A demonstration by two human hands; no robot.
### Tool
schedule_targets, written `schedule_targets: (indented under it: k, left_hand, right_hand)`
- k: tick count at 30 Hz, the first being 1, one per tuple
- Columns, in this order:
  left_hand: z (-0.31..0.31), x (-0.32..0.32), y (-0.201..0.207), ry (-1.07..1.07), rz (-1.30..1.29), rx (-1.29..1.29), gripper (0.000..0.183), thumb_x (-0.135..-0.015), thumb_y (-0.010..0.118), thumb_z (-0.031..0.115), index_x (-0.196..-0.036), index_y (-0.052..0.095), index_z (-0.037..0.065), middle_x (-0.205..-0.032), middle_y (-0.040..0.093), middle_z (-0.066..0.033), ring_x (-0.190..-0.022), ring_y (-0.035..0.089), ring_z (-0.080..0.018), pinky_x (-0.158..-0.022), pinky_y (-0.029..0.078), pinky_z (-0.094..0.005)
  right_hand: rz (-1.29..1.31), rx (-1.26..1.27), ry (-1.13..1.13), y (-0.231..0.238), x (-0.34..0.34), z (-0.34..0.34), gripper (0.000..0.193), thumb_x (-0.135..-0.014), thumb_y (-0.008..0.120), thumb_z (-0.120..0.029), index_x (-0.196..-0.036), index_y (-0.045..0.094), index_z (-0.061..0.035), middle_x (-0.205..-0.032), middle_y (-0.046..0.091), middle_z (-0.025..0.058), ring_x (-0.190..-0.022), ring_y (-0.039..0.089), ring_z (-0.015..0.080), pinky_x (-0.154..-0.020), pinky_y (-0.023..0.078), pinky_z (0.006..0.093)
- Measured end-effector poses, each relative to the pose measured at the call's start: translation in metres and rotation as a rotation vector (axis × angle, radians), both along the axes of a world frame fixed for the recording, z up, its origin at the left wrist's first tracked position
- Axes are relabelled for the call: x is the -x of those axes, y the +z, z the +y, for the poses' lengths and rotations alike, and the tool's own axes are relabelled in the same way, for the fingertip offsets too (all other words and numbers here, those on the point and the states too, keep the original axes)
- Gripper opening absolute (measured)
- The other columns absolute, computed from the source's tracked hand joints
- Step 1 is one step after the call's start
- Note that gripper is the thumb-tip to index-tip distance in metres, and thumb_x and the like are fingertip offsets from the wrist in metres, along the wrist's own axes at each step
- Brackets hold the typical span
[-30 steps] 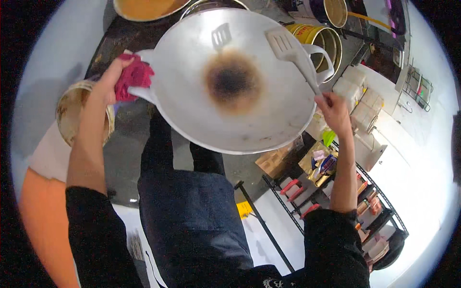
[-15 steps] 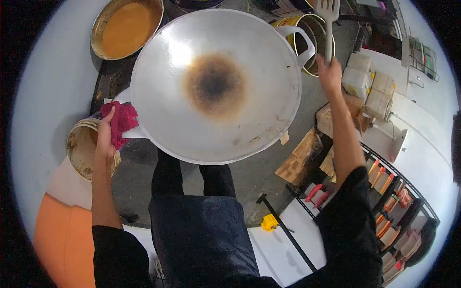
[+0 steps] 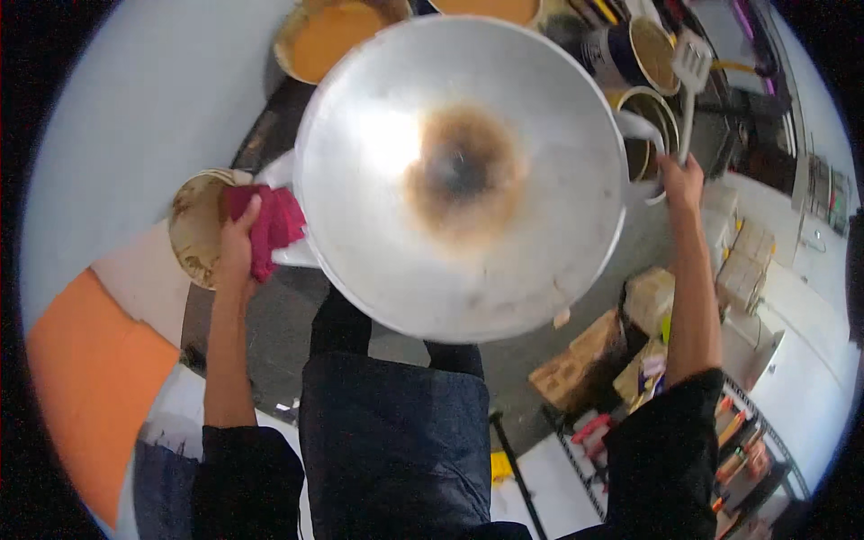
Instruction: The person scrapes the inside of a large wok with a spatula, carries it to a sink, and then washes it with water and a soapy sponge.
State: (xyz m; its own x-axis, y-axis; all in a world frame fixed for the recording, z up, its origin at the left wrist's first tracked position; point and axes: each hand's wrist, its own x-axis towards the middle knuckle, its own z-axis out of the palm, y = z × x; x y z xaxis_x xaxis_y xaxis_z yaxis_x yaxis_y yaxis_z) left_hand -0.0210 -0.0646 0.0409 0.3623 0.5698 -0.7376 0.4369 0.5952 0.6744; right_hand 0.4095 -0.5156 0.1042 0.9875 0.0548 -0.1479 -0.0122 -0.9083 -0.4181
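A: Under the left hand point(image 3: 236, 256), item one: red cloth point(image 3: 270, 227), fingers clamped through it on the near handle of the wok point(image 3: 459, 171).

B: Wok position?

A: Held up between both hands, empty, scorched brown at centre. It has swung closer and larger than a second ago (now hiding most of the pots beyond).

B: Right hand point(image 3: 681, 180)?

A: Fingers closed round the spatula point(image 3: 689, 76), blade pointing away above the fingertips. Earlier the blade lay over the wok's rim; now it stands clear, so the wok seems free to be carried.

B: Beyond the fingers?

A: Pot of orange sauce point(image 3: 331, 36); a soiled bucket point(image 3: 196, 225) just behind the left hand.
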Motion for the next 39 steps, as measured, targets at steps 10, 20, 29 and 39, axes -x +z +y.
schedule_targets:
  k: [10, 20, 29, 39]
  left_hand:
    - [-0.08, 0.219, 0.18, 0.503, -0.166, -0.206, 0.035, -0.09, 0.064, 0.025, -0.114, 0.057, 0.001, -0.102, 0.065, -0.0072, -0.091, 0.063, -0.0149, -0.084, 0.049, -0.029]
    - [-0.153, 0.594, 0.19, 0.965, 0.06, -0.488, 0.035, -0.084, 0.069, 0.027, -0.108, 0.063, 0.003, -0.098, 0.067, -0.0066, -0.087, 0.063, -0.0161, -0.079, 0.05, -0.0295]
    - [-0.108, 0.787, 0.257, 1.095, 0.179, -0.602, 0.039, -0.089, 0.065, 0.027, -0.117, 0.056, 0.001, -0.101, 0.063, -0.0059, -0.09, 0.062, -0.0163, -0.079, 0.049, -0.0301]
    - [0.134, 0.887, 0.313, 0.982, 0.199, -0.885, 0.039, -0.089, 0.064, 0.027, -0.116, 0.054, 0.001, -0.105, 0.061, -0.0076, -0.093, 0.059, -0.0192, -0.084, 0.046, -0.0315]
  right_hand:
    - [0.096, -0.388, 0.356, 0.151, 0.133, 0.011, 0.023, -0.089, 0.059, -0.019, -0.098, 0.058, 0.002, -0.079, 0.057, 0.004, -0.069, 0.051, 0.0138, -0.059, 0.042, 0.0306]
    - [0.028, -0.299, 1.161, 0.169, 0.409, 0.209, 0.032, -0.078, 0.063, -0.006, -0.108, 0.057, 0.0029, -0.096, 0.058, 0.0226, -0.091, 0.056, 0.0392, -0.081, 0.045, 0.0442]
    - [0.026, -0.324, 1.503, 0.177, 0.604, 0.442, 0.026, -0.071, 0.066, -0.006, -0.096, 0.063, 0.0001, -0.095, 0.058, 0.0235, -0.089, 0.056, 0.0411, -0.078, 0.046, 0.0454]
    - [-0.262, -0.289, 1.489, 0.238, 0.72, 0.669, 0.04, -0.068, 0.066, -0.01, -0.108, 0.067, -0.0126, -0.103, 0.054, 0.0251, -0.102, 0.049, 0.0416, -0.089, 0.041, 0.0484]
